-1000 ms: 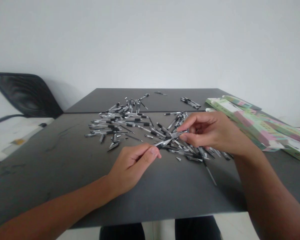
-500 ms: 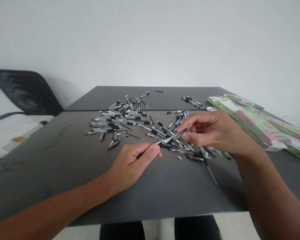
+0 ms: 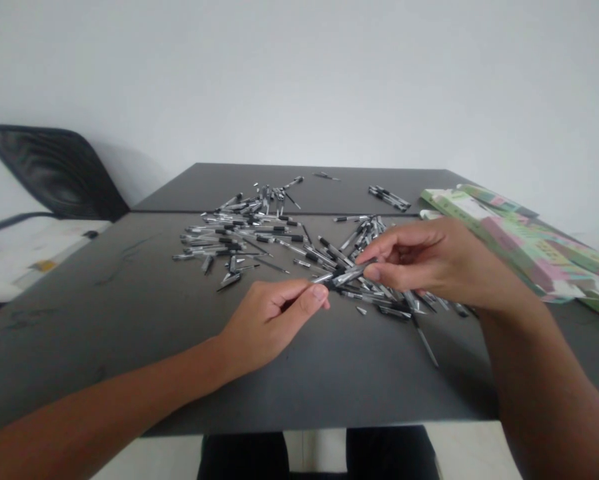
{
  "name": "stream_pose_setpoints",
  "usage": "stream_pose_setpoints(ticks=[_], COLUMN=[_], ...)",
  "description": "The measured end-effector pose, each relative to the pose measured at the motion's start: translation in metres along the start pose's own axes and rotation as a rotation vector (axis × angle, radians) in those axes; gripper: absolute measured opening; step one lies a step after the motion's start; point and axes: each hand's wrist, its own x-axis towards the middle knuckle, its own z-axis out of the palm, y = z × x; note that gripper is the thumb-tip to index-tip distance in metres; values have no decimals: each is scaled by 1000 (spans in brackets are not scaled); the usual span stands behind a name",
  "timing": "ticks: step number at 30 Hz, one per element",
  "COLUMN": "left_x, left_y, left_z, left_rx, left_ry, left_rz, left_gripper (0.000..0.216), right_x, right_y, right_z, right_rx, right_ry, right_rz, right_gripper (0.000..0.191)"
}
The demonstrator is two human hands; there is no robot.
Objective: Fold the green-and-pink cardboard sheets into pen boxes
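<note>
My left hand (image 3: 284, 320) is closed, thumb and fingers pinching a clear pen (image 3: 323, 279) with a black grip. From the other side, my right hand (image 3: 419, 263) pinches a clear pen cap (image 3: 352, 273) with a dark end between thumb and forefinger. Cap and pen meet end to end between the two hands, and the cap seems to cover the pen's front; how far is too small to tell. Right under the hands lies a heap of loose pen parts (image 3: 339, 253). A small clear tip piece (image 3: 361, 311) and a thin dark refill (image 3: 425, 341) lie nearer me.
Another pile of pens and parts (image 3: 239, 230) spreads across the table's left middle. Several capped pens (image 3: 389, 198) lie together at the back, with a single refill-like piece (image 3: 326, 176) beyond. Green and pink cardboard boxes (image 3: 524, 250) are on the right. A black mesh chair (image 3: 54, 170) stands left.
The pen cap and the pen have come together more closely in line between my hands. The view has tilted slightly; the piles stay as they were.
</note>
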Motion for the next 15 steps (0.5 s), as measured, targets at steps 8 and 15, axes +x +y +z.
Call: stream_pose_setpoints(ticks=[8, 15], left_x=[2, 1], left_y=[2, -3], left_z=[-2, -1], left_rx=[101, 181], left_ry=[-7, 17], left_rz=[41, 107], left_gripper=[42, 42], right_x=[0, 0], right_y=[5, -2], right_z=[2, 2], right_rx=[-58, -79], right_ry=[-73, -78], right_rz=[38, -82], right_gripper=[26, 25])
